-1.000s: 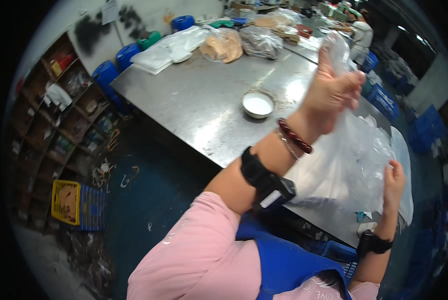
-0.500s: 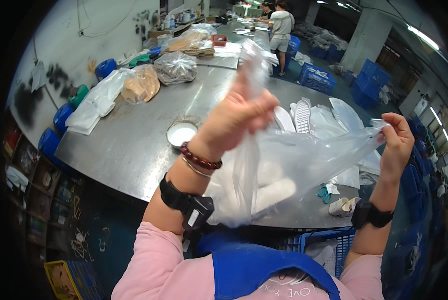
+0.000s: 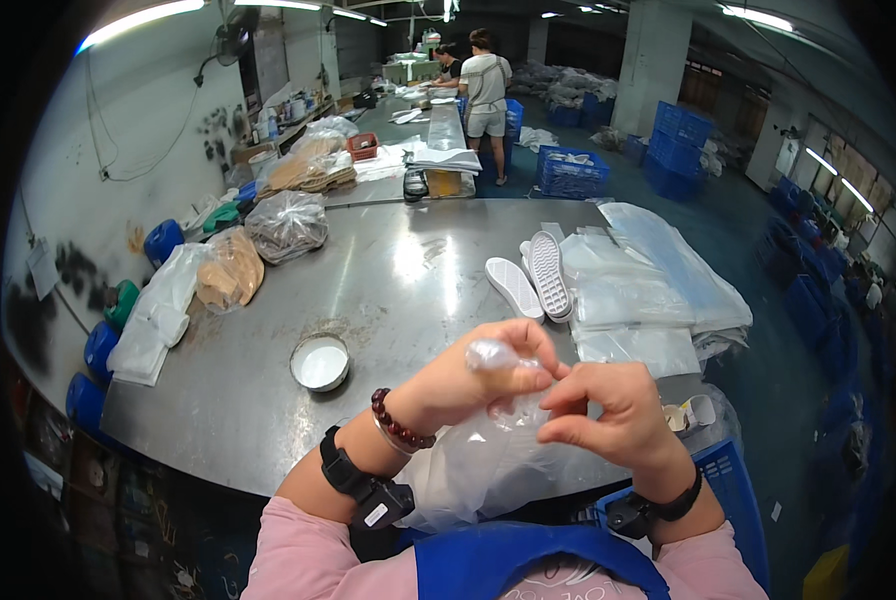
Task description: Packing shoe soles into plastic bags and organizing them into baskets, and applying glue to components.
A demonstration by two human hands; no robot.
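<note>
From where I stand, a blue plastic drum (image 3: 85,398) sits at the left, its lower part lost in shadow. On the grey metal table (image 3: 408,235), to the left, lies a folded heap of white plastic sheeting (image 3: 158,315); beside it, tan flat pieces (image 3: 231,268) show through clear film. Nearer is a round bowl of white liquid (image 3: 321,362). A black strapped device (image 3: 373,502) on the left forearm bears a small white label too tiny to read.

The left hand (image 3: 508,372) is closed around the gathered neck of a clear plastic bag (image 3: 503,455) at the table's near edge; pale contents show, their shape blurred by the film. Behind it, white lettering on a pink shirt (image 3: 318,550) is partly covered by a blue apron (image 3: 468,565). Farther off rest two white shoe soles (image 3: 531,275). The right hand (image 3: 608,410) curls narrowly against the left; I cannot tell whether its fingertips pinch film. At the right lies a stack of translucent plastic bags (image 3: 633,290).
</note>
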